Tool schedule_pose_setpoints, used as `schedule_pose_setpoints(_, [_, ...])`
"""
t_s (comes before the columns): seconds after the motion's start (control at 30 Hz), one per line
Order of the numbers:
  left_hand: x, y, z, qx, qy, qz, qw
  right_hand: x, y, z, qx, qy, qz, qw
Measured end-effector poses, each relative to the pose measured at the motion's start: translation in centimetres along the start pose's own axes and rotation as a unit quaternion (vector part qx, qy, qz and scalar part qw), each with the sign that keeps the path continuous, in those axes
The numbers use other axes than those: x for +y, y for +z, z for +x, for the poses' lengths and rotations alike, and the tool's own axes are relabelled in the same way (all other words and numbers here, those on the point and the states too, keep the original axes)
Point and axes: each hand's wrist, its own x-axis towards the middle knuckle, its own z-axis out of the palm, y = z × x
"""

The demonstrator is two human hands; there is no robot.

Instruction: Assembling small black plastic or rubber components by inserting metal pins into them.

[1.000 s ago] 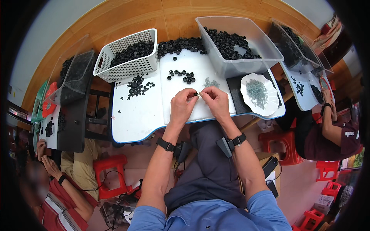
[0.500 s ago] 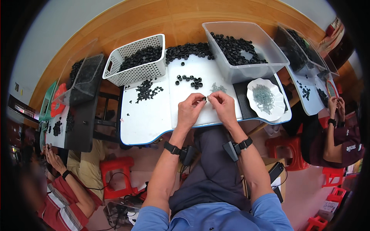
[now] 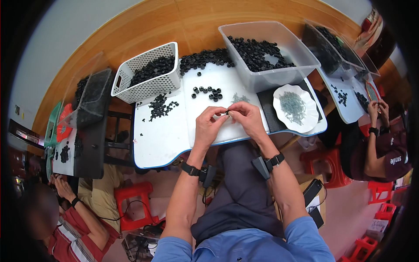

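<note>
My left hand point(image 3: 207, 125) pinches a small round black cap point(image 3: 227, 112) between thumb and fingertips, over the front of the white table point(image 3: 162, 142). Right against it, the fingers of my right hand point(image 3: 249, 118) are pressed together at the cap; anything thin between them is too small to make out. Just beyond my hands lies a small heap of thin, clear greenish pieces point(image 3: 239, 98). A loose group of black caps point(image 3: 213, 94) sits a little farther off. More greenish pieces point(image 3: 291, 108) fill a white scalloped plate point(image 3: 308, 125) on the right.
A white perforated basket point(image 3: 147, 88) and a clear plastic bin point(image 3: 279, 79), both holding black parts, stand at the back. Between them spreads a black heap point(image 3: 205, 60). Smaller black bits point(image 3: 160, 106) lie left. Co-workers sit at both sides, near red stools point(image 3: 133, 205).
My hands have come closer together, and the right fingertips now meet the cap held in the left. The whole view has shifted slightly.
</note>
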Motion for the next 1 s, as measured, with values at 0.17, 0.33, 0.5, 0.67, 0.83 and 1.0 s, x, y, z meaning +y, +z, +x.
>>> schedule_pose_setpoints(0.17, [0.0, 0.4, -0.1, -0.009, 0.004, -0.028, 1.0, -0.2, -0.5, 0.0, -0.017, 0.016, 0.019, 1.0])
schedule_pose_setpoints(0.33, [-0.4, 0.3, -0.2, -0.015, -0.002, -0.021, 1.0, -0.3, -0.7, 0.1, -0.03, 0.031, 0.015, 0.999])
schedule_pose_setpoints(0.5, [-0.4, 0.6, -0.1, -0.005, 0.021, -0.003, 1.0, -0.1, -0.5, 0.1, 0.011, 0.01, -0.003, 1.0])
schedule_pose_setpoints(0.67, [-0.8, 0.8, 0.1, 0.054, -0.014, -0.008, 0.998, 0.3, -0.2, 0.1, 0.071, -0.004, -0.026, 0.997])
schedule_pose_setpoints(0.83, [-2.3, -2.5, 3.6, 0.139, -0.033, 0.17, 0.975, 0.9, 0.1, 0.2, 0.098, -0.021, -0.049, 0.994])
schedule_pose_setpoints(1.0, [-3.5, -4.5, 6.7, 0.102, -0.038, 0.307, 0.946, 0.8, 0.2, 0.2, 0.097, -0.026, -0.088, 0.991])
